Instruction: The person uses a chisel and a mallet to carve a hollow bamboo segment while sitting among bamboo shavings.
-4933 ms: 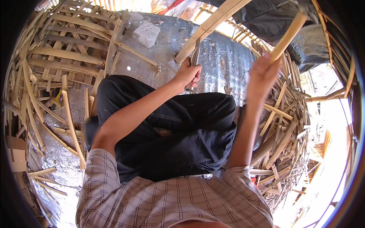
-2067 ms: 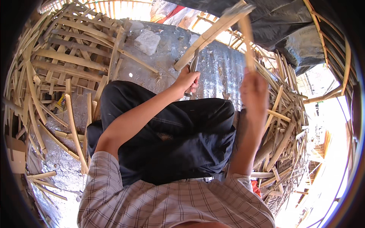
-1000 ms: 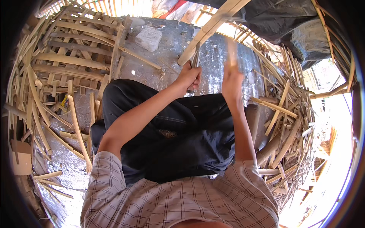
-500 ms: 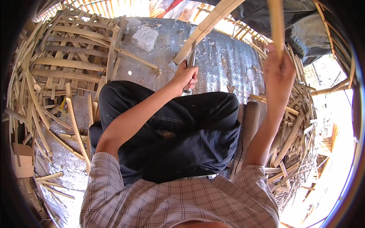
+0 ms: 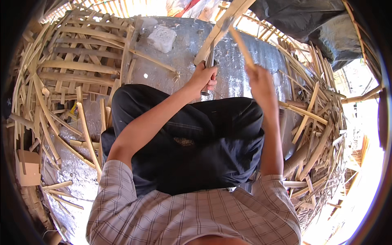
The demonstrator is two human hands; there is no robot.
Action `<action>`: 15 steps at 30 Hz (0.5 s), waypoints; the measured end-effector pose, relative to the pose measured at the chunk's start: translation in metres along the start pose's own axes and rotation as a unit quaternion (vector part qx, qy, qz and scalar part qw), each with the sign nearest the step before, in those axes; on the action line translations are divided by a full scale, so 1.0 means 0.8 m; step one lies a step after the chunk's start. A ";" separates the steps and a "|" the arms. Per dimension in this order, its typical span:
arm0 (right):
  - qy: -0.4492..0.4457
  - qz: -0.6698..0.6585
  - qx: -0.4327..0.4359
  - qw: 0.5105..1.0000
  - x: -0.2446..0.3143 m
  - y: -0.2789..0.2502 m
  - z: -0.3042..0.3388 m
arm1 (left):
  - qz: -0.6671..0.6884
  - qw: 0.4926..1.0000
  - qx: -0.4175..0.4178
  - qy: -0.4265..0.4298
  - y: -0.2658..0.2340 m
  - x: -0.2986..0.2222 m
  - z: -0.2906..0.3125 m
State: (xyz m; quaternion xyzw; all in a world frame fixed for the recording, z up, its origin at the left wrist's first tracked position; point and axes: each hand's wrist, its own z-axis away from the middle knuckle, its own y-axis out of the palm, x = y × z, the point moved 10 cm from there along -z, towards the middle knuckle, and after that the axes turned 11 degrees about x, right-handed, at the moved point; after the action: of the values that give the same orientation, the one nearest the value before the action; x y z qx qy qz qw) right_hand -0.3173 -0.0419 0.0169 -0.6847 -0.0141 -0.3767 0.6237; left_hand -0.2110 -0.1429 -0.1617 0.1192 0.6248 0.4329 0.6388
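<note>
My left hand (image 5: 204, 77), in front of my crossed legs, is closed round a metal-handled blade (image 5: 208, 61) that stands nearly upright. A thick split bamboo pole (image 5: 214, 36) slants from the top of the view down to the blade, its lower end beside my left thumb. My right hand (image 5: 261, 79) grips a hammer by its pale wooden handle (image 5: 243, 47). The blurred grey hammer head (image 5: 228, 23) is over the pole, beyond the blade; whether it touches cannot be made out.
Woven bamboo lattice (image 5: 79, 61) lies at the left, with loose strips (image 5: 87, 134) below it. Piled bamboo pieces (image 5: 316, 134) stand on the right. A pale stone block (image 5: 162, 38) rests on the grey sheet (image 5: 179, 53). A cardboard box (image 5: 29, 168) sits far left, black plastic (image 5: 304, 18) top right.
My right hand has swung the hammer down and to the left, from the upper right to the bamboo pole. My left hand keeps its grip; the whole view has shifted slightly.
</note>
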 end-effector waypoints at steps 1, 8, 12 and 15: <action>-0.026 0.024 -0.049 0.998 0.014 -0.034 0.006 | 0.000 1.000 0.001 0.005 0.007 -0.009 -0.006; -0.172 -0.178 -0.251 0.936 0.102 -0.172 0.067 | 0.020 0.999 -0.029 0.002 0.011 -0.009 0.010; -0.232 -0.239 -0.308 0.891 0.037 -0.101 0.036 | 0.024 1.000 -0.012 -0.001 0.012 -0.006 0.002; -0.131 0.070 -0.118 0.982 -0.032 0.035 -0.002 | 0.009 1.000 -0.025 0.013 0.012 -0.014 0.004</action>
State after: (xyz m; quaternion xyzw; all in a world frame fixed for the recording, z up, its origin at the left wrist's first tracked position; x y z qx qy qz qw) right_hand -0.3232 -0.0379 -0.0205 -0.7963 -0.0031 -0.2384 0.5559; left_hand -0.2105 -0.1440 -0.1468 0.1036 0.6208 0.4557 0.6294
